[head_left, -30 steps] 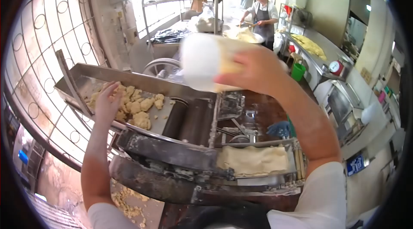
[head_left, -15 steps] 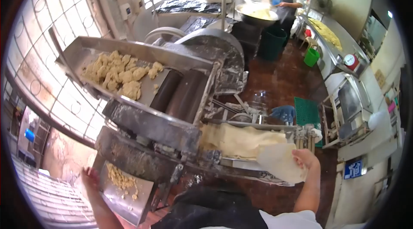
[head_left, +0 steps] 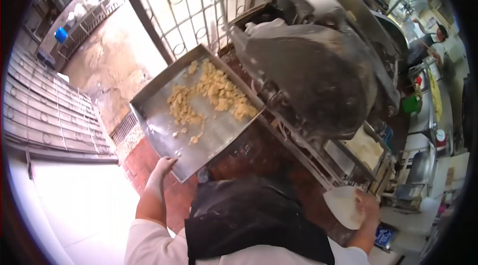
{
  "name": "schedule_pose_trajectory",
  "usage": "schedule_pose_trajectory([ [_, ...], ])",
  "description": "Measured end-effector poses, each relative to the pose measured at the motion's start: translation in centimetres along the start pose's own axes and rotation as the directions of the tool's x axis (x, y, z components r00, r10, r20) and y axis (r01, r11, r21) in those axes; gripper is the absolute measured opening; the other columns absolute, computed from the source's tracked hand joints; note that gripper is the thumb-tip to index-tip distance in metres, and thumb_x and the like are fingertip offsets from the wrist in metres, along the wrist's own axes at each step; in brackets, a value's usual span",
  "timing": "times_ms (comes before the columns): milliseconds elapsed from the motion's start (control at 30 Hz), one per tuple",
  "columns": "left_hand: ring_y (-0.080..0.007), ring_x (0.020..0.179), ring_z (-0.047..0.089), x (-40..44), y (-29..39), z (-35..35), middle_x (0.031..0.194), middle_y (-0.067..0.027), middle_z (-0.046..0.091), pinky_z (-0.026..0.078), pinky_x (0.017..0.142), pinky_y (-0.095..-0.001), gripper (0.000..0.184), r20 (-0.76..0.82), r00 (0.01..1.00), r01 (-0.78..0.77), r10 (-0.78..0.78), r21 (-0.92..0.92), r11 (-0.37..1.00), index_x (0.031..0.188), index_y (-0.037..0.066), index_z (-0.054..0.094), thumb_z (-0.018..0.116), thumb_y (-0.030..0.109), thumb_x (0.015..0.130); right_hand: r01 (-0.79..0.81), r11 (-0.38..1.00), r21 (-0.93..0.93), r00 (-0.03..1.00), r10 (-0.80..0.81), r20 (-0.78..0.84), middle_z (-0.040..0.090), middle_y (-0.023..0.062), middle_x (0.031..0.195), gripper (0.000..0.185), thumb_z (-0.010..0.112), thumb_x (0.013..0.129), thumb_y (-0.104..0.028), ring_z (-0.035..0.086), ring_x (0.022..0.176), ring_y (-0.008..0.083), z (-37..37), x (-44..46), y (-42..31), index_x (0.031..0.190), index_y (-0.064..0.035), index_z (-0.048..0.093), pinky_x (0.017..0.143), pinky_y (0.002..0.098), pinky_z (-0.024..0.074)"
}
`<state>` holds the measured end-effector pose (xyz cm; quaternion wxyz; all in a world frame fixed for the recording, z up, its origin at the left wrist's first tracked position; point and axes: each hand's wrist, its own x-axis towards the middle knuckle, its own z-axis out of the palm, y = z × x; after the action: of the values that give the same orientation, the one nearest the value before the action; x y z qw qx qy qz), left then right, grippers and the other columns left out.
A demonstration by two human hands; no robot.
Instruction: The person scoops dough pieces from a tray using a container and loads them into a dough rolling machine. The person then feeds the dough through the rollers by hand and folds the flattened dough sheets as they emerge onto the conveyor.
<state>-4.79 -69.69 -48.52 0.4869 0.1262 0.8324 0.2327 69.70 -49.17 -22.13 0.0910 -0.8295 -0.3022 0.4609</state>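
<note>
My left hand (head_left: 167, 164) is closed on the near left edge of a metal tray (head_left: 219, 138). Crumbly dough pieces (head_left: 214, 88) lie over the tray's upper and right part, with small crumbs lower down. Low on the right, my right hand (head_left: 367, 206) grips a pale, thin scraper-like sheet (head_left: 344, 207). That sheet is beside the end of the machine frame, where a flat dough sheet (head_left: 365, 148) rests in a trough.
A large floury machine housing (head_left: 308, 73) stands right of the tray. Beyond it are a person (head_left: 440, 46) in an apron and a green bucket (head_left: 411, 104). A barred gate (head_left: 50, 110) is at the left, a window grille (head_left: 184, 1) behind the tray.
The view has swung left and down. My left hand left the dough in the hopper and took hold of the tray's edge. My right hand came down with the pale sheet, away from the machine's top.
</note>
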Motion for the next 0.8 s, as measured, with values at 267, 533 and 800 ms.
schedule_pose_trajectory([
  [267,-0.0208,0.064,0.05,3.6,-6.2,-13.4,0.089,-0.0069,0.054,0.038,0.051,-0.0394,0.058,-0.028,0.951,0.286,-0.308,-0.295,0.912,0.115,0.008,0.06,0.065,0.055,0.081,0.368,0.911,-0.185,0.929,-0.352,0.117,0.053,0.0017,0.055,0.043,0.064,0.088,-0.045,0.05,0.048,0.0123,23.7,-4.6,-6.3,0.071,-0.0054,0.061,0.046,0.031,0.0396],
  [533,-0.0265,0.104,0.057,10.3,10.2,-14.1,0.116,-0.0169,0.062,0.044,0.089,-0.0365,0.07,-0.163,0.959,-0.264,0.23,-0.234,0.936,0.126,-0.004,0.055,0.062,0.053,0.086,0.635,0.113,-0.765,0.647,-0.62,0.445,0.07,0.0159,0.088,0.049,0.063,0.078,-0.051,0.067,0.087,0.0354,47.5,-5.2,-23.9,0.089,-0.005,0.073,0.076,0.0474,0.0506],
  [800,-0.0302,0.139,0.035,19.9,13.1,-6.7,0.147,-0.0246,0.037,0.029,0.112,-0.0358,0.092,-0.183,0.964,-0.221,0.192,-0.154,0.963,0.144,-0.008,0.03,0.059,0.058,0.086,0.516,-0.33,-0.791,0.632,-0.476,0.611,0.072,0.0111,0.088,0.031,0.065,0.079,-0.037,0.069,0.088,0.0297,64.1,10.2,-25.2,0.089,-0.0092,0.075,0.072,0.0454,0.0519],
])
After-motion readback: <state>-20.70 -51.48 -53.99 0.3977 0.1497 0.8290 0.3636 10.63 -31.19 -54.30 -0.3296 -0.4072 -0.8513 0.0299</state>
